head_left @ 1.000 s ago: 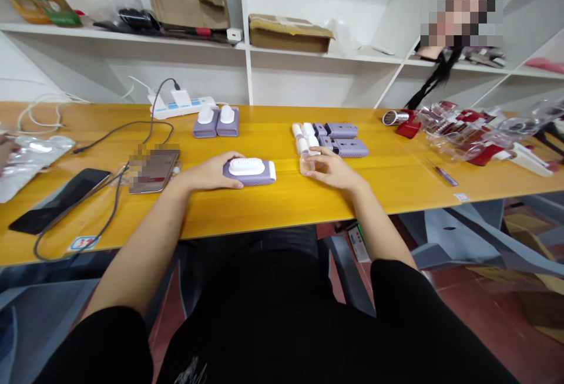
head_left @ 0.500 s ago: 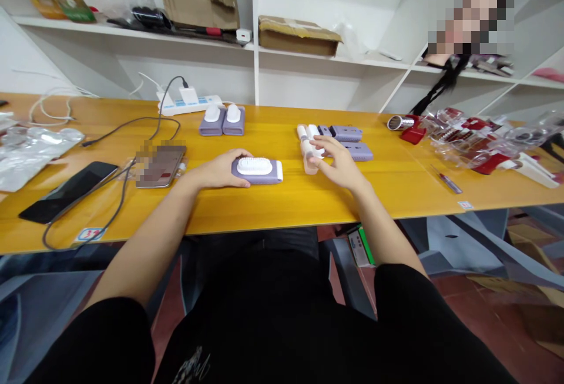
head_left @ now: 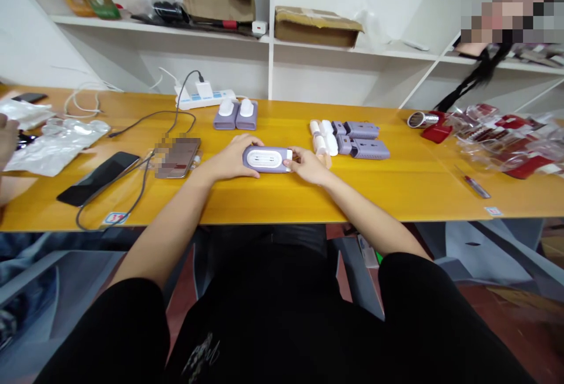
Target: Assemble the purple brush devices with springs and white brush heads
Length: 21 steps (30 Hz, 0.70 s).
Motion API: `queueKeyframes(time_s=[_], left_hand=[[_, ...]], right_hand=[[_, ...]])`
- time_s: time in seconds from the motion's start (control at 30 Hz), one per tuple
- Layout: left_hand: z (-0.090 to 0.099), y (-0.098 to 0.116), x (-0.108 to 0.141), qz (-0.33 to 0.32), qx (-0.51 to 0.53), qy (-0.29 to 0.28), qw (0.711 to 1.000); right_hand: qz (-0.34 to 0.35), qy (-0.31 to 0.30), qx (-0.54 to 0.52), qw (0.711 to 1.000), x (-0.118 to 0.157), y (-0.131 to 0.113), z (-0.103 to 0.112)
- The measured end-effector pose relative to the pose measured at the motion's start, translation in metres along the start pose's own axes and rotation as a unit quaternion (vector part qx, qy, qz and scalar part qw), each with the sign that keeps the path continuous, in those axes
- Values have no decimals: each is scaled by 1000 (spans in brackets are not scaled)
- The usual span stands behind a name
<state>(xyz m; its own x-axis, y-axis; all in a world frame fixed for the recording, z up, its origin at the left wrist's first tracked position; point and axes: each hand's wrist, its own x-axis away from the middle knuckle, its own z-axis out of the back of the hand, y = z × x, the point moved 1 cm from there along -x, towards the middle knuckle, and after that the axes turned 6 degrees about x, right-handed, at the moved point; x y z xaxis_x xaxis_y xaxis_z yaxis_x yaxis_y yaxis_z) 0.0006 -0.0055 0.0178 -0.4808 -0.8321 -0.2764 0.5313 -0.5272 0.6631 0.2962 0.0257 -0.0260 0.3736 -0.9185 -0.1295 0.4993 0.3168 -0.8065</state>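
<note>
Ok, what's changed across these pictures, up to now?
The right hand has moved left from the white-and-clear parts and now holds the right end of the lilac device, which the left hand also holds. The lilac cases stayed put.

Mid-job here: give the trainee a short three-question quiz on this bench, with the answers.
1. True or false: the left hand and the right hand both touch the lilac device.
2. What stands just in front of the power strip? A) two lilac units with white tops B) a black smartphone C) a small screwdriver
3. Fill in the blank: the white end of the lilac device is toward the ____ hand.

Key: 1 true; 2 A; 3 right.
</note>
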Motion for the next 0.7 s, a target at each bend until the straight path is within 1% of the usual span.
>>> queueKeyframes(time_s=[0.1,0.23,0.3,0.37,0.47,0.53,0.6,0.7], left_hand=[[2,1,4,15,5,-19,1000],[15,9,6,-1,1,-19,1000],[21,15,0,-14,-5,-19,1000],[23,24,-12,-17,-13,-45,999],[19,37,-34,-16,-16,-123,992],[14,44,-46,-27,-10,-163,986],[8,48,-53,-41,3,-179,983],[3,47,-54,-46,22,-176,983]], right_hand=[[-8,-25,-92,995,-1,2,-3],[-14,-19,-153,988,1,-2,-6],[-4,-20,-162,987,3,-4,-8],[13,-24,-164,986,4,-6,-9],[37,-39,-166,985,6,-8,-8],[49,-53,-167,983,6,-9,-5],[51,-64,-170,982,6,-9,-2],[38,-74,-172,982,5,-9,1]])
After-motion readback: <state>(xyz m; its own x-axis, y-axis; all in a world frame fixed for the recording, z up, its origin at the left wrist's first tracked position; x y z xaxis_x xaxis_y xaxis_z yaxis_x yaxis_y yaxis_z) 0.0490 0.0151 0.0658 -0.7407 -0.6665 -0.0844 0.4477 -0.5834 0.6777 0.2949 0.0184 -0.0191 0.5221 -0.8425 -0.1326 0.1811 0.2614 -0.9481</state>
